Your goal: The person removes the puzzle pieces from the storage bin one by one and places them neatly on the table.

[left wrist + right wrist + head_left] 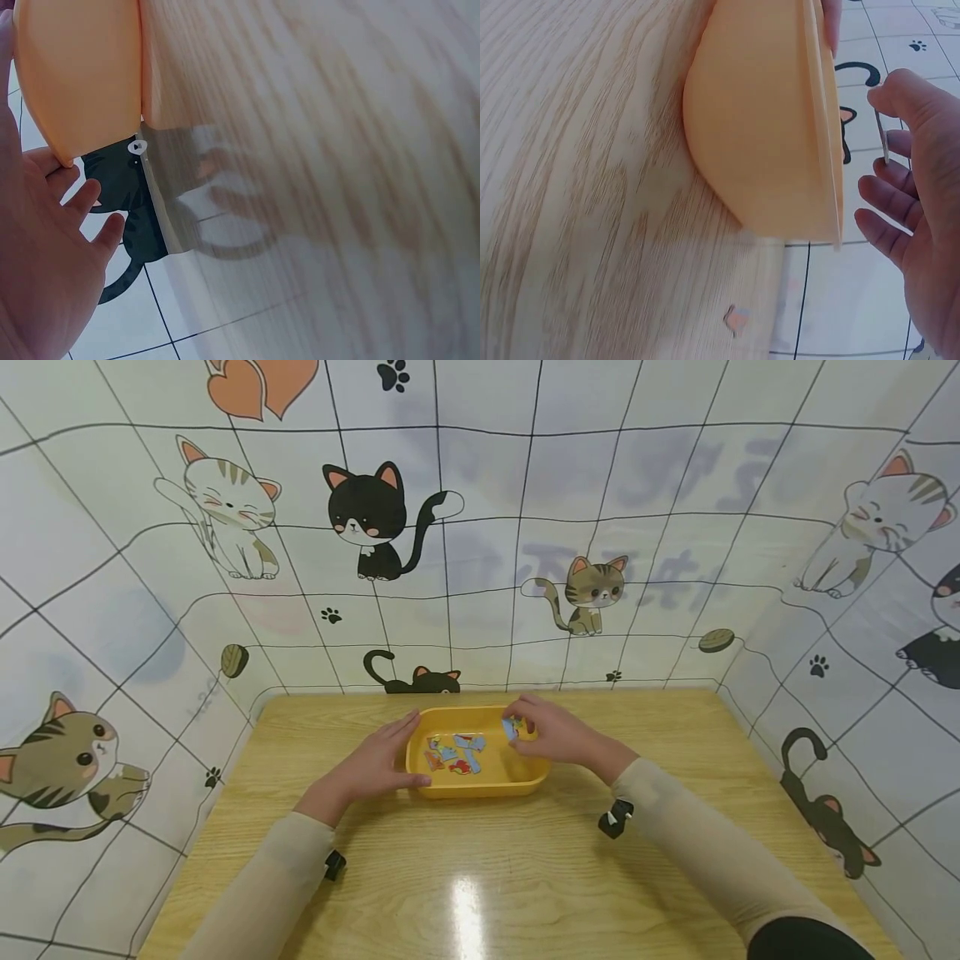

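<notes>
A yellow plastic tray (480, 792) stands on the table near its far edge. Several small flat puzzle pieces (471, 762), light blue, red and orange, lie scattered in its left half. My left hand (375, 760) holds the tray's left end, thumb at the near corner and fingertips at the far rim; in the left wrist view the lower fingers (82, 199) stick out past its wall. Above the tray's right part, my right hand (558, 733) pinches a light blue puzzle piece (511, 727). The right wrist view shows that piece (882, 135) edge-on, between thumb and fingers.
The wooden table (390, 877) stretches from the tray toward me, with a bright light reflection on it. A white gridded wall covering (480, 627) with cartoon cats rises behind the table and along both sides. Small black devices (617, 818) sit at both wrists.
</notes>
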The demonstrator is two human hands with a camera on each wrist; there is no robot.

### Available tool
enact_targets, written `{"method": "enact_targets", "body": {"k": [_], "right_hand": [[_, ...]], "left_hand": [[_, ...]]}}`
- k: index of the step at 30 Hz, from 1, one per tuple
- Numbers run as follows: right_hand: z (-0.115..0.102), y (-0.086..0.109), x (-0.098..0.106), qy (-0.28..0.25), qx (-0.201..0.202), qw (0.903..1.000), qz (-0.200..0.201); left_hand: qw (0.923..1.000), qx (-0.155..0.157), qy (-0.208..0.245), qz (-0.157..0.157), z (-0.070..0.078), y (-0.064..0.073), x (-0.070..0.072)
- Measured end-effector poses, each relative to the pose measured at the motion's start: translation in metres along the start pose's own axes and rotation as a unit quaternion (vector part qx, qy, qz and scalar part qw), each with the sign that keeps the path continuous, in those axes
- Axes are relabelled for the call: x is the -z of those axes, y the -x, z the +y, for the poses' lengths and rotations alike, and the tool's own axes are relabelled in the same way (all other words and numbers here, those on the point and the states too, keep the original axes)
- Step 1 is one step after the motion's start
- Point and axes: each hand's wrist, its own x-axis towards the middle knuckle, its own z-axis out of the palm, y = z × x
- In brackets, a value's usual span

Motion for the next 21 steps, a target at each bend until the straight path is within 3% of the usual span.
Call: {"method": "enact_targets", "body": {"k": [21], "right_hand": [[0.033,0.036,0.024,-0.027,-0.029,0.9981,0.048]], "left_hand": [[1.0000,0.001,0.003,0.003,0.001,0.000,0.000]]}}
